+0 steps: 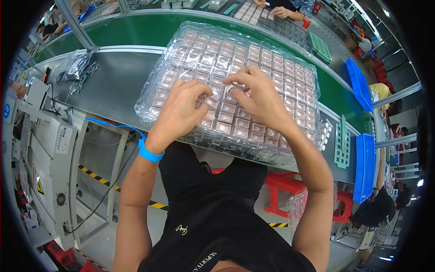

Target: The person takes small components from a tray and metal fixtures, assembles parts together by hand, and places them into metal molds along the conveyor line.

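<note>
A stack of clear plastic trays (299, 75) lies before me, its compartments filled with small pinkish pieces (225, 117). My left hand (183, 106) is over the left-centre of the trays, thumb and fingers curled together around something I cannot make out. A blue strap (150, 152) circles that wrist, with a thin blue cord running from it. To the right, my right hand (258, 95) bends over the middle of the trays, thumb and forefinger close to a small piece; whether they grip it is hidden. Both hands are near each other but apart.
Crumpled plastic bags (79, 72) lie at the left of the grey worktop (113, 77). Beyond runs a green conveyor (136, 34). Blue bins (364, 167) and a green perforated plate (342, 145) are at the right. A co-worker's hands (282, 12) are across the line.
</note>
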A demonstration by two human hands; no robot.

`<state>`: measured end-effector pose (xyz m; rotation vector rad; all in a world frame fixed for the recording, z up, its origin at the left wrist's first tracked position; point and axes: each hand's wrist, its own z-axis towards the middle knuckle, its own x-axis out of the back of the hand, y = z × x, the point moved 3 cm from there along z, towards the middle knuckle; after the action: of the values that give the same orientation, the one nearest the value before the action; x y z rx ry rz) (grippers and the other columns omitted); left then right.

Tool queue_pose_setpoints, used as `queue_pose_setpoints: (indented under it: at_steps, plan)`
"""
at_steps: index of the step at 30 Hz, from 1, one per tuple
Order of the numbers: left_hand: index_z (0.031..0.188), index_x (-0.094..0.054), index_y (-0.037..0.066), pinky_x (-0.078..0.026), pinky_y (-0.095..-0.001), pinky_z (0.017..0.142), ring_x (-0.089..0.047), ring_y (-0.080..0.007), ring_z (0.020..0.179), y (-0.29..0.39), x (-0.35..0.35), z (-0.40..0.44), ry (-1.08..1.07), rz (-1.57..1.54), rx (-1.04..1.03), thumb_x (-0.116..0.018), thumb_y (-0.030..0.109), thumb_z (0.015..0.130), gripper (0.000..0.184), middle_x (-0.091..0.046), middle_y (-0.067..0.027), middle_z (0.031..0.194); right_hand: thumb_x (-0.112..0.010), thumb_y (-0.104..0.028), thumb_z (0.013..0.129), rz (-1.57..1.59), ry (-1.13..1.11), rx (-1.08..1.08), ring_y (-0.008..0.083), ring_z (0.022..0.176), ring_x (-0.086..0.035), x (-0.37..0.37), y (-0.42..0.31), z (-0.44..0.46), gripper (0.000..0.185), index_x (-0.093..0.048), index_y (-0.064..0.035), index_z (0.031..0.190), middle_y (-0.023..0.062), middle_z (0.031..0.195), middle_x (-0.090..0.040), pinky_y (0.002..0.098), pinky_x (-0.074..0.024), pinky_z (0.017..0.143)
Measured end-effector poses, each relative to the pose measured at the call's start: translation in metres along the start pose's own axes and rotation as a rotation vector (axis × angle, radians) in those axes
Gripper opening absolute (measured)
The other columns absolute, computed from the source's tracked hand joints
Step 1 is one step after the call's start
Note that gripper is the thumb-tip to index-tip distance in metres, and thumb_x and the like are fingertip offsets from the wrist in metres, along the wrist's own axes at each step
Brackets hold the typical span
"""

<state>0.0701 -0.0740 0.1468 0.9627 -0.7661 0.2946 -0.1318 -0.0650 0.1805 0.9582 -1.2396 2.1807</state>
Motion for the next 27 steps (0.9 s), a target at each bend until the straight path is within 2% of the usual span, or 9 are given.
queue_pose_setpoints:
  at_steps: [3, 6, 9, 15, 17, 20, 22, 24, 27]
  plan:
    - [0.1, -0.071, 0.003, -0.045, -0.0406, 0.087, -0.052, -0.0295, 0.093, 0.001, 0.003, -0.004, -0.018, 0.016, 0.002, -0.065, 0.005, 0.079, 0.023, -0.062, -0.0094, 0.095, -0.065, -0.009, 0.09, -0.064, -0.015, 0.012, 0.0332, 0.084, -0.069, -0.002, -0.004, 0.008, 0.024, -0.069, 0.0014, 0.111, 0.0172, 0.094, -0.07, 0.0412, -0.0542, 0.077]
    - [0.101, -0.072, 0.003, -0.046, -0.0405, 0.089, -0.05, -0.0294, 0.096, 0.001, 0.002, -0.007, -0.003, 0.086, -0.027, -0.067, 0.005, 0.079, 0.023, -0.062, -0.009, 0.099, -0.067, -0.011, 0.089, 0.083, -0.053, -0.137, 0.034, 0.081, -0.069, -0.008, -0.007, 0.017, 0.021, -0.07, 0.002, 0.106, 0.0162, 0.088, -0.071, 0.0419, -0.0547, 0.075]
    - [0.102, -0.074, 0.004, -0.046, -0.0408, 0.09, -0.049, -0.0296, 0.099, 0.001, -0.001, -0.009, 0.039, 0.178, -0.072, -0.068, 0.005, 0.08, 0.023, -0.061, -0.0088, 0.103, -0.072, -0.013, 0.088, 0.026, -0.073, -0.131, 0.0259, 0.078, -0.068, -0.021, 0.005, 0.026, 0.018, -0.07, 0.0005, 0.099, 0.0139, 0.086, -0.07, 0.0373, -0.0537, 0.075]
    - [0.103, -0.075, 0.005, -0.047, -0.0415, 0.091, -0.052, -0.0305, 0.1, 0.001, -0.002, -0.013, 0.119, 0.249, -0.147, -0.068, 0.004, 0.081, 0.023, -0.064, -0.009, 0.108, -0.071, -0.014, 0.085, -0.136, -0.065, -0.025, 0.0327, 0.083, -0.07, -0.034, 0.006, 0.038, 0.016, -0.071, 0.0003, 0.091, 0.0169, 0.088, -0.072, 0.0437, -0.0546, 0.075]
    - [0.103, -0.075, 0.004, -0.047, -0.0415, 0.09, -0.052, -0.0309, 0.099, 0.001, -0.001, -0.015, 0.133, 0.236, -0.155, -0.068, 0.003, 0.081, 0.023, -0.065, -0.0095, 0.107, -0.068, -0.016, 0.086, -0.159, -0.119, -0.048, 0.0375, 0.083, -0.071, -0.04, 0.008, 0.04, 0.017, -0.073, -0.0002, 0.086, 0.0204, 0.082, -0.072, 0.048, -0.0554, 0.078]
    - [0.1, -0.074, 0.003, -0.046, -0.0433, 0.089, -0.055, -0.032, 0.096, 0.009, 0.001, -0.016, 0.188, 0.178, -0.145, -0.067, 0.002, 0.08, 0.021, -0.065, -0.0116, 0.1, -0.066, -0.017, 0.085, -0.217, -0.116, -0.04, 0.0374, 0.079, -0.068, -0.05, 0.015, 0.039, 0.018, -0.073, -0.001, 0.08, 0.0198, 0.077, -0.07, 0.0466, -0.0538, 0.074]
    - [0.102, -0.074, 0.003, -0.049, -0.0409, 0.089, -0.06, -0.0323, 0.097, 0.024, 0.009, -0.022, 0.249, 0.081, -0.188, -0.067, 0.002, 0.082, 0.021, -0.069, -0.0125, 0.099, -0.065, -0.017, 0.086, -0.326, -0.142, 0.039, 0.0403, 0.077, -0.065, -0.049, 0.018, 0.035, 0.02, -0.073, -0.0004, 0.079, 0.0211, 0.072, -0.068, 0.05, -0.0516, 0.074]
    - [0.101, -0.074, 0.004, -0.05, -0.0414, 0.089, -0.063, -0.0325, 0.099, 0.048, 0.006, -0.028, 0.218, -0.208, -0.258, -0.068, 0.002, 0.082, 0.021, -0.069, -0.0121, 0.099, -0.065, -0.016, 0.086, -0.347, -0.146, 0.082, 0.0421, 0.077, -0.063, -0.05, 0.026, 0.034, 0.019, -0.074, -0.0001, 0.081, 0.0219, 0.075, -0.068, 0.0514, -0.0495, 0.077]
    - [0.102, -0.072, 0.006, -0.05, -0.0433, 0.083, -0.062, -0.0327, 0.094, 0.108, -0.011, -0.04, 0.099, -0.628, -0.529, -0.072, 0.014, 0.082, 0.022, -0.066, -0.0117, 0.097, -0.068, -0.014, 0.088, -0.244, -0.046, 0.044, 0.0386, 0.095, -0.06, -0.024, 0.006, 0.017, 0.021, -0.075, -0.0024, 0.104, 0.0205, 0.093, -0.067, 0.048, -0.0467, 0.085]
